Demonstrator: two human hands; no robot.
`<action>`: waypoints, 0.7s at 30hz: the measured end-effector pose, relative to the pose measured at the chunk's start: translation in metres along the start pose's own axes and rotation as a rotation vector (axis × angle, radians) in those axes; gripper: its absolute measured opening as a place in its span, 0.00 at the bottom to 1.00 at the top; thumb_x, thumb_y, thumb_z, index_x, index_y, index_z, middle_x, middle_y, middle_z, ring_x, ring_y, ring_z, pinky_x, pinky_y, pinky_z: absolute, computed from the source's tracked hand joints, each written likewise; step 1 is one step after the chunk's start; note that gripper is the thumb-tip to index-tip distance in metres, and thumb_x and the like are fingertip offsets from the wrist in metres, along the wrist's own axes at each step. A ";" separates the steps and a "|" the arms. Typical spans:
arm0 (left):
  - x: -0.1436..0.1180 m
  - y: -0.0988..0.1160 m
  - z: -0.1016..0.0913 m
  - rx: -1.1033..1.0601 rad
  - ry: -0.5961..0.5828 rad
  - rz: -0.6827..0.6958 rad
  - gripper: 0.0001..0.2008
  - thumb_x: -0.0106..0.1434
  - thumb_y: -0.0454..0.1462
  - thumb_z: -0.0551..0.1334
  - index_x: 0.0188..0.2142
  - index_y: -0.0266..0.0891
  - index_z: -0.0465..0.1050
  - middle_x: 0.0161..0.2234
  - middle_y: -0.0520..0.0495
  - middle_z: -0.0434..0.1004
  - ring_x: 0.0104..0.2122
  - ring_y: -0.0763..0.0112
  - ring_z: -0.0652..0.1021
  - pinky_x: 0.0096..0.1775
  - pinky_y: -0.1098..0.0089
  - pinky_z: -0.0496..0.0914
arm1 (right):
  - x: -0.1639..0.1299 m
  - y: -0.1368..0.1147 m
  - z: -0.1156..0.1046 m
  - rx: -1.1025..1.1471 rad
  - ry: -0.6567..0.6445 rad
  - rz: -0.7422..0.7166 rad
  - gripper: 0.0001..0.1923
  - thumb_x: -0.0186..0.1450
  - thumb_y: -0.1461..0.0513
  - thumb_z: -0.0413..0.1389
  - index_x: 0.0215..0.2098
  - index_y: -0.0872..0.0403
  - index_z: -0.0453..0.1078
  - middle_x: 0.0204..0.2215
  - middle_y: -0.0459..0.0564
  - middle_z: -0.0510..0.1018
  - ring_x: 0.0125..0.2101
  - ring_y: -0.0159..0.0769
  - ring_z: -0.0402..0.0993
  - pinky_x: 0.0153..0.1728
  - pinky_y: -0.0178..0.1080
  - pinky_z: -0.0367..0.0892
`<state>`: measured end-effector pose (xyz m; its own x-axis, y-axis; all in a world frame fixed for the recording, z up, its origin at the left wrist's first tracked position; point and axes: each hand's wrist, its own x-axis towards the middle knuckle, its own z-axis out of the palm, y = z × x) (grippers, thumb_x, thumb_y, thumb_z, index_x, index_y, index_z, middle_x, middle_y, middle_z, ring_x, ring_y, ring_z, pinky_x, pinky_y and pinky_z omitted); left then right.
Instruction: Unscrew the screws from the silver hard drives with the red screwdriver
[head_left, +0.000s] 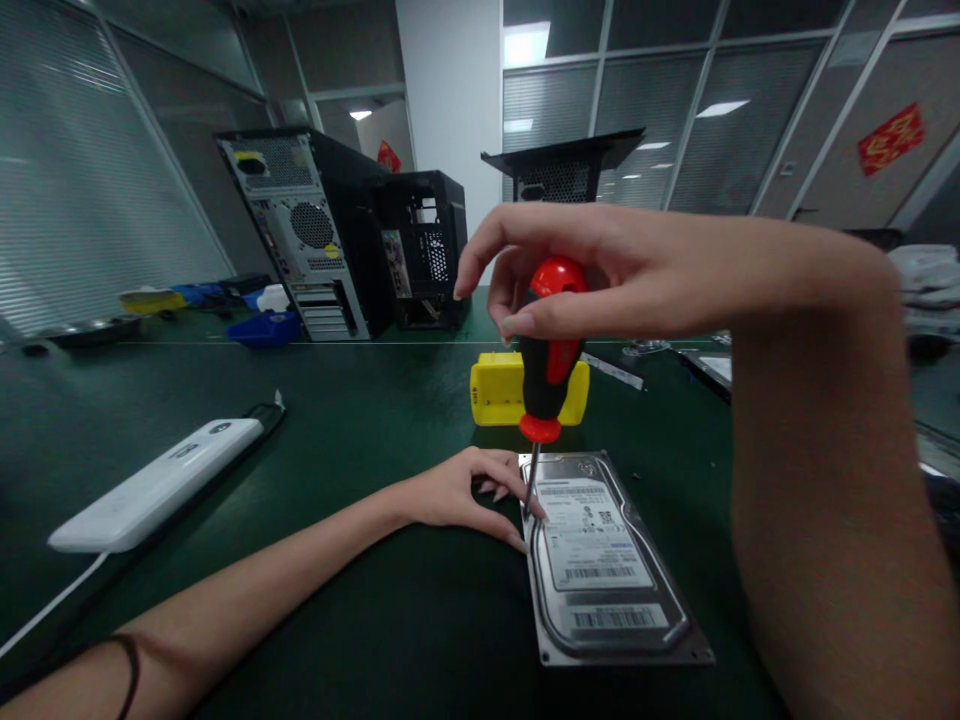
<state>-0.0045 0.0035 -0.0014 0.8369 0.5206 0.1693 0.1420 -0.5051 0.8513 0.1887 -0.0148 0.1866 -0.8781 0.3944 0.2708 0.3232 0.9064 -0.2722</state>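
Note:
A hard disk drive (600, 545) lies flat with its white label up. My right hand (555, 270) is closed round the top of a red and black screwdriver (553, 365), thumb and fingers on its handle, index finger stretched out. The screwdriver stands nearly upright, and its shaft comes down on the drive's left edge. There my left hand (472, 492) holds the drive, index fingertip beside the screwdriver tip and thumb against the side. Whatever the tip meets is too small and hidden to make out. Just behind the drive is a yellow bin (495, 392), partly covered by the screwdriver.
A white power strip (161, 485) with a cable lies at the left. Computer cases (311, 235) stand at the back, near a blue bin (264, 330) and a metal dish (90, 332). A metal strip (613, 372) and other parts lie at the back right.

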 end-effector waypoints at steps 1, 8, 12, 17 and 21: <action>0.000 0.000 0.000 0.003 0.001 -0.003 0.16 0.49 0.37 0.70 0.40 0.42 0.77 0.35 0.50 0.69 0.34 0.72 0.67 0.30 0.73 0.58 | -0.001 0.000 0.000 0.013 -0.007 -0.006 0.19 0.63 0.61 0.50 0.51 0.58 0.60 0.36 0.44 0.68 0.38 0.26 0.68 0.34 0.26 0.62; 0.002 0.000 0.000 -0.002 0.003 0.023 0.16 0.49 0.35 0.70 0.40 0.43 0.77 0.36 0.51 0.70 0.36 0.72 0.68 0.31 0.73 0.60 | 0.009 -0.006 0.006 -0.183 0.100 0.125 0.25 0.66 0.48 0.41 0.40 0.60 0.67 0.29 0.44 0.66 0.28 0.22 0.64 0.24 0.26 0.57; 0.002 0.000 0.000 0.001 0.001 0.028 0.16 0.49 0.35 0.70 0.40 0.43 0.77 0.34 0.52 0.70 0.35 0.72 0.68 0.32 0.73 0.60 | 0.012 -0.009 0.009 -0.207 0.115 0.134 0.25 0.66 0.49 0.40 0.41 0.61 0.66 0.27 0.43 0.66 0.28 0.23 0.64 0.26 0.26 0.57; 0.000 0.000 -0.001 0.002 -0.006 0.010 0.16 0.49 0.35 0.70 0.40 0.42 0.77 0.34 0.51 0.71 0.35 0.72 0.69 0.31 0.73 0.60 | 0.004 -0.017 0.005 -0.160 0.082 0.139 0.13 0.66 0.60 0.44 0.45 0.55 0.66 0.34 0.41 0.70 0.32 0.23 0.66 0.28 0.28 0.59; 0.000 0.000 -0.002 0.013 -0.008 0.007 0.15 0.50 0.36 0.70 0.40 0.41 0.77 0.35 0.50 0.71 0.35 0.72 0.68 0.30 0.73 0.59 | -0.002 -0.017 0.000 -0.170 0.074 0.121 0.15 0.65 0.60 0.46 0.49 0.55 0.63 0.37 0.43 0.70 0.33 0.24 0.66 0.28 0.29 0.59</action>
<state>-0.0059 0.0047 -0.0010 0.8423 0.5111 0.1713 0.1428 -0.5180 0.8434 0.1845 -0.0310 0.1905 -0.8030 0.5064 0.3142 0.4850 0.8617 -0.1492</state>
